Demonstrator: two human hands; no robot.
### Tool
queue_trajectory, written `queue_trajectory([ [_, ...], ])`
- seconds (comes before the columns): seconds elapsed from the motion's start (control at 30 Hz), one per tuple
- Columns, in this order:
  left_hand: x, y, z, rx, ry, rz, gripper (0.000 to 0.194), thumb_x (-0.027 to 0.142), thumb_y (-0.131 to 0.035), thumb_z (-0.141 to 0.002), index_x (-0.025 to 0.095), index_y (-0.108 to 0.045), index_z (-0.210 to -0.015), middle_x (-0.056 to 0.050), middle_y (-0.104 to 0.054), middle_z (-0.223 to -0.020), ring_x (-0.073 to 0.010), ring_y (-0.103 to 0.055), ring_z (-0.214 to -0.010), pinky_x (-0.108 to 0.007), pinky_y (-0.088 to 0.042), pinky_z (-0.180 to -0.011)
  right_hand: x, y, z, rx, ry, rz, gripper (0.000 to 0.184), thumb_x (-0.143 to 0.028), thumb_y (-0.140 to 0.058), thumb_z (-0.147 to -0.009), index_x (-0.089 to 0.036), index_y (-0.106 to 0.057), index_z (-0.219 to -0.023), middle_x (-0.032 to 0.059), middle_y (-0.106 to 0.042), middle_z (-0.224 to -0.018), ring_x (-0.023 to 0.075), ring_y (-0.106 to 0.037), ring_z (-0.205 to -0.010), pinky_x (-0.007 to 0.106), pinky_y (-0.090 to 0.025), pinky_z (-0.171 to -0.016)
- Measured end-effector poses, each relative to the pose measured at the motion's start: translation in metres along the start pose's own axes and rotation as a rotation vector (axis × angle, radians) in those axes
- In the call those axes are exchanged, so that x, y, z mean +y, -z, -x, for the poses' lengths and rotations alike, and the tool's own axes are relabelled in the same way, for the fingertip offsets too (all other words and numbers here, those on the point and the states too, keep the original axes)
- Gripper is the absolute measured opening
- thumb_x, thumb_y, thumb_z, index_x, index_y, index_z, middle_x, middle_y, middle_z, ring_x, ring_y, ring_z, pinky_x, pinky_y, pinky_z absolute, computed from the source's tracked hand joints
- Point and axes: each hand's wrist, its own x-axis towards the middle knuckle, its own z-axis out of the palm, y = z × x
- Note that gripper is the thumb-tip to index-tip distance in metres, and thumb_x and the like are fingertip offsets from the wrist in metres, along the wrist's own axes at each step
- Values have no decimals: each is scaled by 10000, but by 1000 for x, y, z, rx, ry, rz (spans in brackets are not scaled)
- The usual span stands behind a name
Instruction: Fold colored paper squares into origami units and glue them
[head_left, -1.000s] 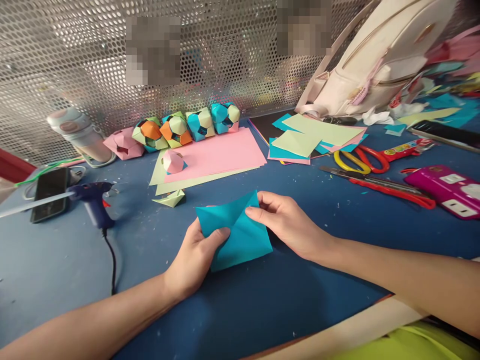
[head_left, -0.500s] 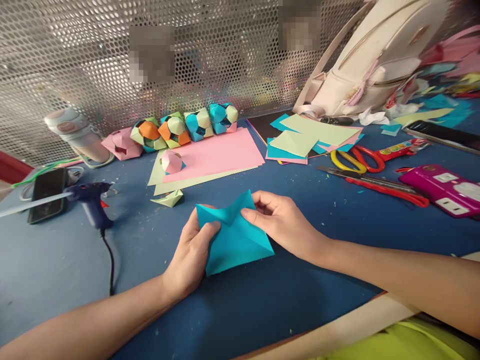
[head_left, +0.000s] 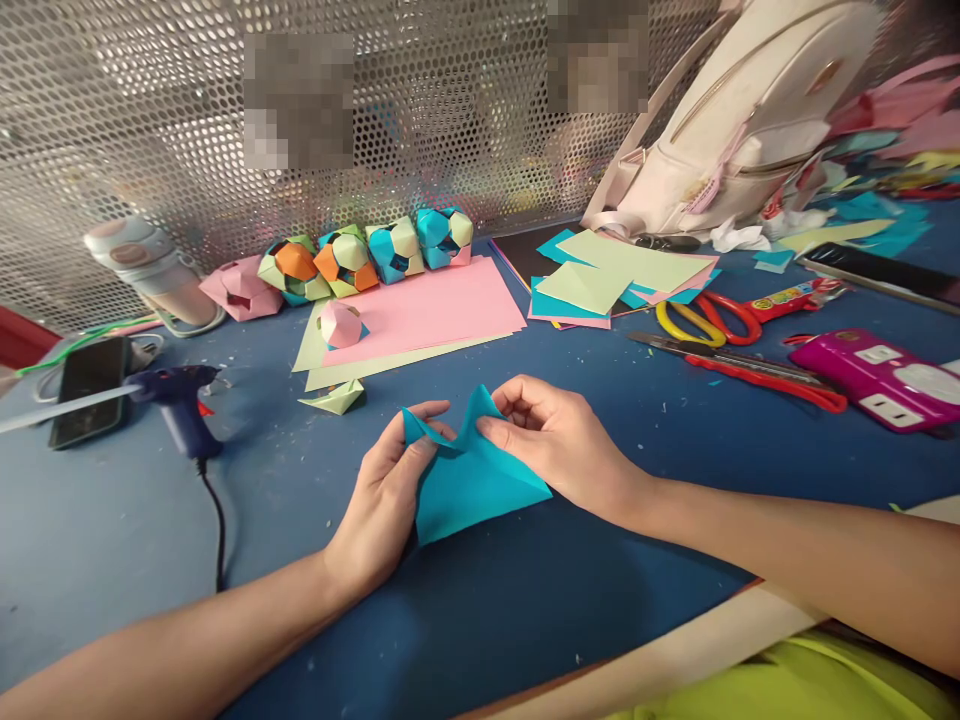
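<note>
A creased sheet of blue paper [head_left: 480,485] is held just above the table, its upper edge bent into a dip with two raised corners. My left hand [head_left: 390,480] grips the left side, thumb in front and fingers behind. On the other side, my right hand [head_left: 562,440] pinches the paper near its upper right corner between thumb and fingers. Beyond the left hand lies a small folded pale green paper piece [head_left: 337,398]. Farther back, a pink folded paper piece [head_left: 341,324] rests on pink sheets [head_left: 450,305].
Several folded paper balls [head_left: 349,260] line the metal mesh [head_left: 450,120]. To the left are a glue gun [head_left: 180,400], a phone [head_left: 90,390] and a bottle [head_left: 150,270]. On the right lie scissors [head_left: 720,318], a cutter [head_left: 765,375], a purple device [head_left: 877,380] and loose paper [head_left: 637,265].
The blue paper's upper corners have come closer together, so the dip between them is narrower and deeper. My left fingers now show behind the paper. Both hands keep their grip.
</note>
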Motion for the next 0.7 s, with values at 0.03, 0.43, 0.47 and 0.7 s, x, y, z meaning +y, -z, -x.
queue_trajectory([
  [0.03, 0, 0, 0, -15, -10, -10, 304, 424, -566, -869, 253, -623, -1114, -21, -628, -1154, -173, -559, -951, -256, -425, -782, 0, 0, 0, -2, 2, 0, 217, -352, -650, -777, -168, -539, -744, -39, -490, -648, 74, -421, -580, 208, -362, -508],
  [0.43, 11, -2, 3, -204, -57, -123, 256, 427, -525, -883, 182, -593, -908, 7, -536, -805, -121, -435, -734, -235, -389, -686, -4, -5, 3, -64, -15, -29, 204, -340, -697, -751, -169, -592, -712, -31, -563, -637, 82, -485, -585, 205, -420, -534],
  [0.47, 11, -2, 4, -212, -61, -135, 261, 431, -525, -881, 177, -580, -856, 15, -500, -763, -114, -409, -703, -227, -378, -655, -5, -5, 4, -71, -19, -34, 206, -339, -704, -744, -169, -594, -708, -30, -565, -634, 82, -488, -583, 206, -425, -535],
  [0.7, 9, -2, 3, -253, -77, -175, 299, 454, -507, -871, 173, -533, -773, 33, -410, -683, -99, -333, -622, -208, -333, -556, -5, -4, 4, -75, 5, 14, 141, -270, -668, -754, -170, -589, -694, -28, -566, -647, 84, -507, -600, 205, -435, -553],
])
